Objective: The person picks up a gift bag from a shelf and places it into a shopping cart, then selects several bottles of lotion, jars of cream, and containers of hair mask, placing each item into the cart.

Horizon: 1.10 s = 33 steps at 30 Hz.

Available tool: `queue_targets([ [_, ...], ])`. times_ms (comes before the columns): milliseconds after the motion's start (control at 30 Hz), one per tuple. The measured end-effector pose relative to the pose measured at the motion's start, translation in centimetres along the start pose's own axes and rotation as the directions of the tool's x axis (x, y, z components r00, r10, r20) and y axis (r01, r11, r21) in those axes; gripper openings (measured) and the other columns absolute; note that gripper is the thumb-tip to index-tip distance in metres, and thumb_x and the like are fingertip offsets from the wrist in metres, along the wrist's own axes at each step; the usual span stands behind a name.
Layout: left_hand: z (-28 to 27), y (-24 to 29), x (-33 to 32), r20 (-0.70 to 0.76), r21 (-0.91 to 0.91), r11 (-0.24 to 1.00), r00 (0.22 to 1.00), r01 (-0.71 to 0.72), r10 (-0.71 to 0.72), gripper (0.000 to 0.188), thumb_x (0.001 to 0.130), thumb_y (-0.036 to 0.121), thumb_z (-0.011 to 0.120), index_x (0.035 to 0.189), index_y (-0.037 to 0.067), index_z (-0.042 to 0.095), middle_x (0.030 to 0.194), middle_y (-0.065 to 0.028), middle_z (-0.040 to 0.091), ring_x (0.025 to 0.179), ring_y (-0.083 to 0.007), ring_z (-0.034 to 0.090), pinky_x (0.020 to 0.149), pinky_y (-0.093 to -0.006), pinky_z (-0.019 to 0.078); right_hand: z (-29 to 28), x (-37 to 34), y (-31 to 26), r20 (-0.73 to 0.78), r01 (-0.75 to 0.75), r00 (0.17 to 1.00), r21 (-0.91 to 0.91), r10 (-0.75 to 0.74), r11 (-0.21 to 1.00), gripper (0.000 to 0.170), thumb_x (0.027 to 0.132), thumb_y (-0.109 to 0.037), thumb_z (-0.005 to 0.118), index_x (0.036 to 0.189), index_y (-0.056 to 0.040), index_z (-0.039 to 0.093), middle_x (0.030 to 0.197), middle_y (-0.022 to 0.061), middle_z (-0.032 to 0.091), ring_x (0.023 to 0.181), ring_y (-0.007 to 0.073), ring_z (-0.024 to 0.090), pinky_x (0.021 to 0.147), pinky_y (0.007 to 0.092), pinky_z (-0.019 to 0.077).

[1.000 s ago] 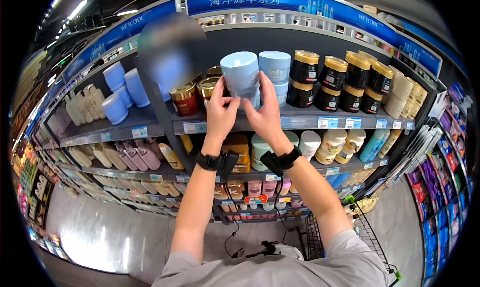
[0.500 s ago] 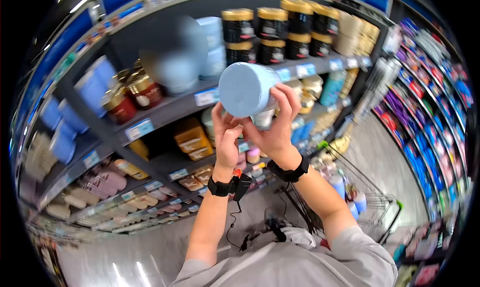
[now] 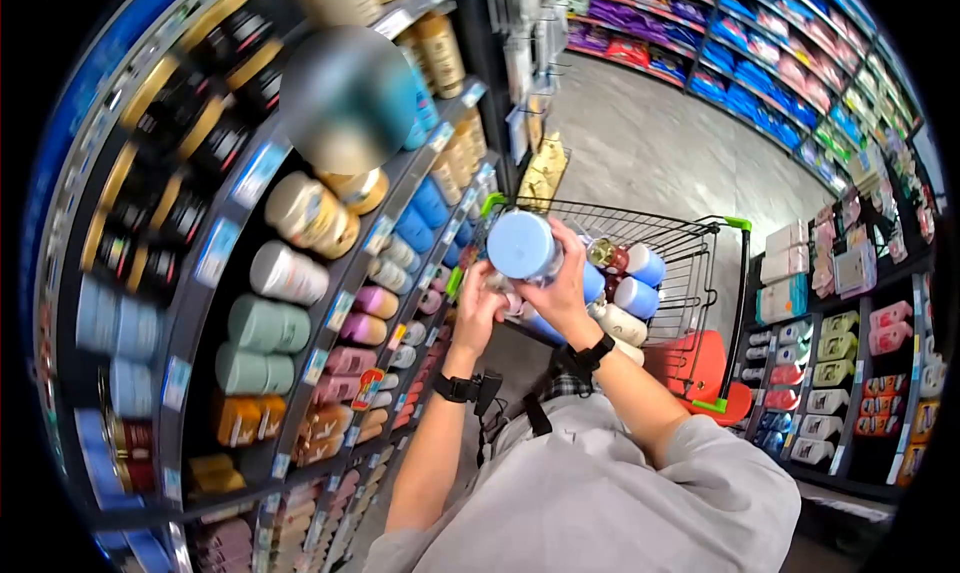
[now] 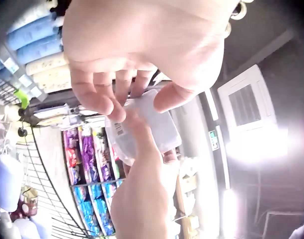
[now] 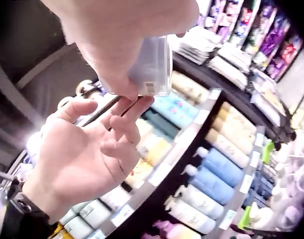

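A light blue jar is held up in front of the body, beside the cart's near left corner. My right hand grips it, the fingers and thumb wrapped round its side. In the right wrist view the jar shows smooth walls with a small barcode label. My left hand is just left of the jar, its palm turned up and its fingers loosely bent. In the left wrist view, the left fingertips overlap the jar near the right thumb.
A wire shopping cart with green corners holds blue containers, a white bottle and a dark red jar. It has a red seat panel. Shelves of tubs and bottles line the left; another shelf unit stands right.
The view and body have turned right, from the shelf toward the cart. The blue jar has come away from the shelf with the hands; the left hand has loosened from it.
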<state>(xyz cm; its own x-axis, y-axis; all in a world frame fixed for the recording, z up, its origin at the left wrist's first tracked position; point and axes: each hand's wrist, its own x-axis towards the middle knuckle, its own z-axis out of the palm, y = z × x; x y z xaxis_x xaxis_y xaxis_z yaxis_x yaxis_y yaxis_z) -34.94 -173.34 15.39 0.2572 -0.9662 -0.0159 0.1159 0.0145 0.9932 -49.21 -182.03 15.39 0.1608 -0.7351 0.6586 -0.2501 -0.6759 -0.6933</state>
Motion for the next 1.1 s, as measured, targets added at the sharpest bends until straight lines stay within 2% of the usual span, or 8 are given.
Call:
queue_targets([
  [133, 4.8, -7.0, 6.1, 0.128, 0.041, 0.974, 0.966, 0.221, -0.224, 0.058, 0.087, 0.009, 0.053, 0.143, 0.002, 0.039, 0.139, -0.0137, 0.05, 0.083, -0.0107, 0.062, 0.06, -0.0209, 0.0478, -3.3, -0.8, 10.2, 0.104, -0.344, 0.93, -0.097, 0.353, 0.934, 0.092, 0.058, -0.028, 0.09, 0.133, -0.0047, 0.043, 0.127, 0.0154, 0.056, 0.117, 0.0353, 0.053, 0.1, 0.0455, 0.0409],
  [300, 8.9, -14.5, 11.5, 0.141, 0.022, 0.815, 0.805, 0.579, -0.576, 0.059, 0.092, 0.013, 0.048, 0.149, 0.008, 0.034, 0.147, -0.0119, 0.045, 0.101, -0.0192, 0.063, 0.073, -0.0302, 0.052, -4.7, -1.2, 21.6, 0.251, -0.345, 0.88, -0.247, 0.404, 0.905, 0.087, 0.056, -0.03, 0.087, 0.13, 0.0001, 0.053, 0.118, 0.0215, 0.064, 0.111, 0.0382, 0.06, 0.098, 0.0446, 0.0453],
  [433, 11.3, -19.0, 14.2, 0.132, -0.046, 0.717, 0.716, 0.696, -0.686, 0.062, 0.091, 0.013, 0.05, 0.15, 0.007, 0.032, 0.152, -0.0126, 0.039, 0.11, -0.0223, 0.06, 0.079, -0.0327, 0.0523, -4.0, -2.3, 28.5, 0.32, -0.378, 0.825, -0.3, 0.466, 0.876, 0.084, 0.055, -0.024, 0.086, 0.129, -0.0047, 0.052, 0.117, 0.0192, 0.063, 0.111, 0.0383, 0.057, 0.097, 0.0454, 0.0444],
  [600, 12.8, -23.6, 16.6, 0.106, 0.013, 0.705, 0.701, 0.709, -0.706, 0.064, 0.091, 0.014, 0.052, 0.15, 0.002, 0.029, 0.152, -0.014, 0.038, 0.11, -0.0204, 0.059, 0.081, -0.0331, 0.0514, -2.9, -3.4, 33.4, 0.349, -0.465, 0.736, -0.361, 0.58, 0.808, 0.084, 0.054, -0.022, 0.087, 0.128, -0.0066, 0.052, 0.116, 0.0178, 0.063, 0.112, 0.0371, 0.057, 0.099, 0.0451, 0.0427],
  [800, 13.1, -25.5, 17.8, 0.042, 0.0, 0.677, 0.677, 0.736, -0.735, 0.07, 0.089, 0.016, 0.056, 0.151, 0.0, 0.027, 0.153, -0.0158, 0.036, 0.11, -0.0216, 0.059, 0.084, -0.0342, 0.0504, -1.0, -5.3, 36.2, 0.414, -0.327, 0.757, -0.43, 0.506, 0.841, 0.084, 0.055, -0.015, 0.084, 0.131, -0.0054, 0.048, 0.128, 0.0157, 0.057, 0.122, 0.0347, 0.051, 0.103, 0.0448, 0.0391],
  [967, 12.8, -26.0, 17.2, 0.027, 0.06, 0.685, 0.684, 0.726, -0.729, 0.07, 0.089, 0.017, 0.057, 0.151, 0.001, 0.028, 0.153, -0.0161, 0.037, 0.113, -0.0222, 0.059, 0.087, -0.0361, 0.0504, -0.5, -5.5, 36.3, 0.539, -0.345, 0.56, -0.538, 0.629, 0.769, 0.092, 0.065, -0.012, 0.077, 0.146, -0.0048, 0.035, 0.15, 0.0155, 0.041, 0.141, 0.0351, 0.036, 0.118, 0.0485, 0.0246],
  [1000, 12.6, -25.8, 17.0, 0.025, 0.056, 0.692, 0.692, 0.719, -0.721, 0.07, 0.089, 0.017, 0.057, 0.151, 0.001, 0.028, 0.153, -0.0161, 0.037, 0.113, -0.0222, 0.059, 0.087, -0.0361, 0.0504, -0.7, -5.5, 36.4, 0.542, -0.337, 0.567, -0.535, 0.621, 0.775, 0.092, 0.065, -0.012, 0.077, 0.146, -0.0048, 0.035, 0.15, 0.0155, 0.041, 0.141, 0.0351, 0.036, 0.118, 0.0485, 0.0246],
  [1100, 12.1, -24.5, 15.7, 0.06, 0.112, 0.71, 0.708, 0.696, -0.704, 0.062, 0.09, 0.018, 0.057, 0.146, 0.001, 0.038, 0.148, -0.0163, 0.042, 0.114, -0.0218, 0.059, 0.087, -0.0347, 0.0505, -1.6, -5.8, 36.5, 0.571, -0.324, 0.564, -0.511, 0.597, 0.796, 0.073, 0.072, -0.005, 0.066, 0.142, -0.0045, 0.042, 0.147, 0.0175, 0.044, 0.141, 0.0362, 0.035, 0.118, 0.05, 0.0244],
])
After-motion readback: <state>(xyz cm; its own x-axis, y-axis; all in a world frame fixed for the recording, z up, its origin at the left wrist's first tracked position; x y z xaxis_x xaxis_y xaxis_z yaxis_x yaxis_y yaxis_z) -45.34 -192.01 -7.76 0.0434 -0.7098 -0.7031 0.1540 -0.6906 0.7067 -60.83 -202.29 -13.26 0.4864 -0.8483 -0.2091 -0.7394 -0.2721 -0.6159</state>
